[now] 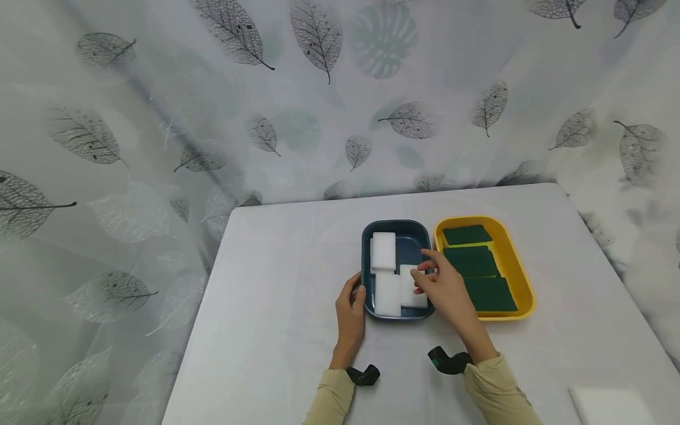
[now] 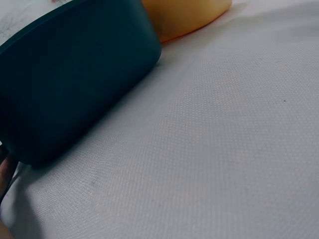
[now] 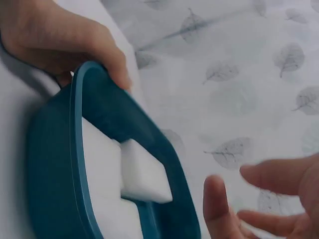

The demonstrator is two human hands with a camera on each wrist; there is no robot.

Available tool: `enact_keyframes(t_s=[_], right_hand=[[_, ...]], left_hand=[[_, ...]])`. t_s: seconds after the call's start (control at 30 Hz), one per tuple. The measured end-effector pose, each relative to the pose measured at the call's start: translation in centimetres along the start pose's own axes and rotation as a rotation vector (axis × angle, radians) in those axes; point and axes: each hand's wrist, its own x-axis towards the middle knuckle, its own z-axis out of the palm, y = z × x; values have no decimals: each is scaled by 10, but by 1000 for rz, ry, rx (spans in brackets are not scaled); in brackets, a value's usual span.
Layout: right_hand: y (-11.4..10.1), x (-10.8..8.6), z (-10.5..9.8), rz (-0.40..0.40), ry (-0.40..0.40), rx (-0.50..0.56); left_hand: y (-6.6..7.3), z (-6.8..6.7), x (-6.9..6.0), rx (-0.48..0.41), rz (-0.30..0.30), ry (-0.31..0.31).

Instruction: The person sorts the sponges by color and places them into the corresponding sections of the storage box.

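Observation:
A blue tray [image 1: 409, 231] stands on the white-covered table with white sponge-like blocks [image 1: 388, 295] lying in it. My left hand [image 1: 350, 319] rests against the tray's outer left wall, fingers bent loosely along it; the right wrist view shows that hand [image 3: 65, 40] at the tray's corner. Over the right part of the tray is my right hand [image 1: 443, 289], with thumb and fingers apart and nothing between them. Its fingertips hang above one white block [image 1: 413, 295]; contact cannot be told from the head view. In the right wrist view the fingers [image 3: 279, 177] stand clear of the tray.
To the right, close beside the blue tray, is a yellow tray [image 1: 523, 295] with dark green pads [image 1: 489, 294]. A white flat thing [image 1: 611, 407] lies at the near right corner. Leaf-patterned curtains [image 1: 319, 118] hang behind and beside the table.

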Motion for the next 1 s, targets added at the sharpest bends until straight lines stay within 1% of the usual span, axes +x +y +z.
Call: enact_keyframes(t_s=[0.17, 0.3, 0.4, 0.5, 0.63, 0.73, 0.83, 0.9, 1.0], right_hand=[[9, -16, -24, -149, -38, -8], [22, -26, -44, -259, -50, -79], [31, -36, -60, -314, -47, -130], [41, -48, -73, -343, -53, -153], [54, -65, -87, -299, -52, -194], [65, -77, -98, -266, -26, -224], [81, -86, -109, -250, 8, -249], [92, -90, -118, -196, 21, -274], [105, -95, -129, -73, 24, -304]], left_hand=[[0, 0, 0, 9, -10, -4], [0, 1, 0, 20, 7, -4], [0, 2, -1, 16, 13, -6], [0, 3, -1, 2, 5, -9], [0, 2, -2, -2, -8, -7], [1, 1, -2, 1, -6, -7], [1, 1, -2, -1, 0, -5], [1, 2, -2, 1, -2, -2], [1, 3, -3, 11, -9, 4]])
